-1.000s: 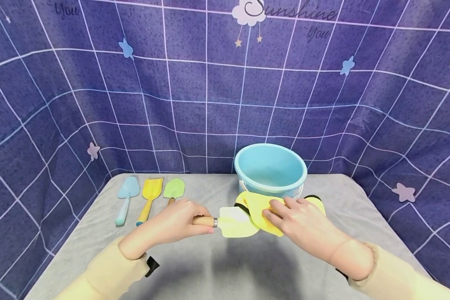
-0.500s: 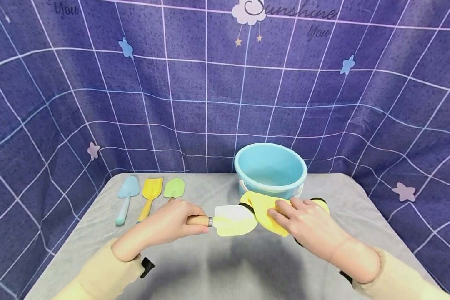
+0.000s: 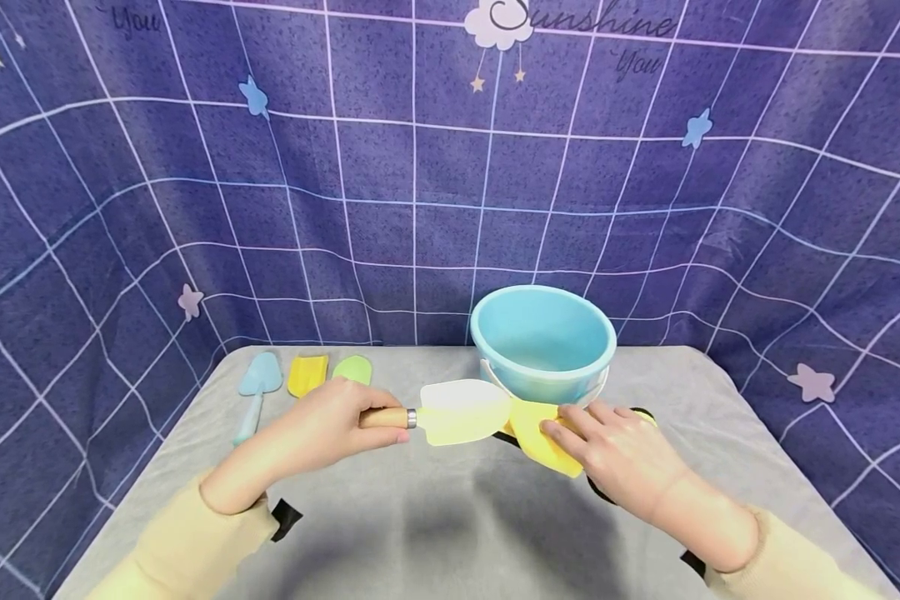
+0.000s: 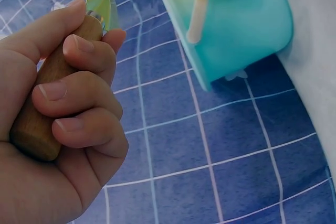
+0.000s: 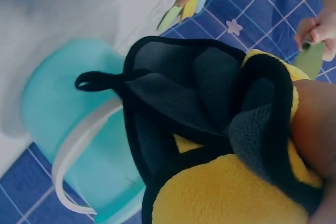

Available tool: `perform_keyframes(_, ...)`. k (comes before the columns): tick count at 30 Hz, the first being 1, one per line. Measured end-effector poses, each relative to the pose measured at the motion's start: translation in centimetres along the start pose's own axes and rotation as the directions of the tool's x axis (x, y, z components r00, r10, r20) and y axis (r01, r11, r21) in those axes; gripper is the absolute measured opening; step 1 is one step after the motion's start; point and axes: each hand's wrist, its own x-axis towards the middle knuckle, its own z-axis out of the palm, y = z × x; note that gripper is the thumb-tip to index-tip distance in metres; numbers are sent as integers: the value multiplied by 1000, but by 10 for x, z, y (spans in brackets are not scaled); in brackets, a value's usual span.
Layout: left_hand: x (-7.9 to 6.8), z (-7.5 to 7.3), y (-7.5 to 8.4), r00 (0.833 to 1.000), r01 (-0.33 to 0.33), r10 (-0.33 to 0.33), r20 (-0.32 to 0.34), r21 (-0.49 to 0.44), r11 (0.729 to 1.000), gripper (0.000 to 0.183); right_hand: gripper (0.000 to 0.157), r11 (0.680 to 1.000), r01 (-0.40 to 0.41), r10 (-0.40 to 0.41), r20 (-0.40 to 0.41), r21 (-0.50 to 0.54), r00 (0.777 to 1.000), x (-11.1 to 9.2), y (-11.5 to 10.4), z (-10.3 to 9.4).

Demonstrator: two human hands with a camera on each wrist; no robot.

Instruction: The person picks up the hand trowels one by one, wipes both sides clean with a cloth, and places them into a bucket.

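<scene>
My left hand [image 3: 330, 427] grips the wooden handle of a hand trowel [image 3: 461, 412], its pale yellow blade pointing right. In the left wrist view, fingers curl round the brown handle [image 4: 58, 82]. Folded in my right hand [image 3: 622, 450] is a cleaning cloth [image 3: 543, 437], yellow on one side. Its dark grey side, black edging and hanging loop show in the right wrist view, where the cloth [image 5: 226, 192] fills the middle. The blade's tip meets the cloth's left edge in the head view. Both are held above the table, in front of the light blue bucket [image 3: 540, 375].
A blue toy shovel [image 3: 261, 375], a yellow one [image 3: 307, 375] and a green one [image 3: 354, 368] lie in a row at the table's back left, partly behind my left arm. The grey table [image 3: 420, 517] is backed by a blue grid-patterned curtain [image 3: 390, 192].
My left hand has moved left and slightly up with the trowel, its blade sliding out from the cloth. The right hand has shifted a little right and down, still holding the cloth.
</scene>
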Motion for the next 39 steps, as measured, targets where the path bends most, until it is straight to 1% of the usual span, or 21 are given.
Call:
perform_keyframes(3,5,-4,4,999,-25,25,-20,12,1000,18,46,998,-42,42,4,41,999,-5,-1,5)
perform_keyframes(6,10,-6,8,996,-77,79,-36,38,996,32,57,992,-95,93,29,84,995,-11,-3,11)
perform_keyframes(9,16,-8,13,992,-111,114,-48,54,992,41,66,978,-162,155,61,129,986,-14,-4,18)
perform_keyframes(11,19,-9,16,992,-114,117,-52,57,992,40,67,963,-210,199,76,168,977,-16,-5,22)
perform_keyframes(14,23,-10,21,992,-111,115,-55,61,992,36,65,919,-292,274,106,264,956,-18,-6,29)
perform_keyframes(15,24,-11,22,992,-111,114,-57,65,992,36,64,894,-325,301,124,307,946,-19,-6,31)
perform_keyframes(17,26,-10,24,991,-112,117,-61,80,990,37,62,827,-395,359,165,400,919,-19,-7,34)
perform_keyframes(19,28,-10,25,991,-112,118,-66,90,990,39,60,740,-462,414,210,489,886,-18,-8,37)
perform_keyframes(21,30,-8,26,991,-110,117,-68,97,989,40,57,639,-513,460,249,574,852,-16,-9,39)
perform_keyframes(22,31,-8,26,991,-112,119,-68,98,989,39,55,594,-529,476,265,605,838,-15,-10,39)
perform_keyframes(26,33,-6,28,990,-120,125,-65,82,989,35,45,439,-572,510,332,693,793,-10,-14,40)
perform_keyframes(27,33,-6,29,990,-123,128,-64,81,989,35,42,396,-589,515,361,705,778,-9,-15,40)
perform_keyframes(28,33,-6,29,990,-125,130,-61,83,989,35,39,339,-608,517,398,718,758,-7,-17,40)
perform_keyframes(29,34,-5,30,990,-127,132,-58,83,988,35,36,275,-627,519,436,729,735,-6,-18,40)
perform_keyframes(31,35,-4,31,989,-131,136,-53,87,988,35,32,118,-665,515,527,737,676,-3,-19,40)
perform_keyframes(33,37,-2,32,989,-136,141,-48,89,987,34,31,-56,-681,504,610,730,611,0,-21,40)
perform_keyframes(34,38,0,32,988,-140,145,-47,92,986,32,33,-142,-675,491,643,724,587,2,-22,40)
perform_keyframes(35,39,1,33,988,-143,148,-47,91,985,30,34,-219,-661,474,670,718,571,3,-22,39)
perform_keyframes(36,39,2,33,987,-146,151,-46,93,985,29,34,-294,-641,450,694,709,562,4,-23,39)
perform_keyframes(38,41,4,34,987,-154,158,-41,97,983,29,33,-437,-589,392,733,680,556,6,-24,36)
perform_keyframes(39,41,5,33,986,-157,162,-41,98,983,30,31,-505,-559,351,748,658,563,6,-24,35)
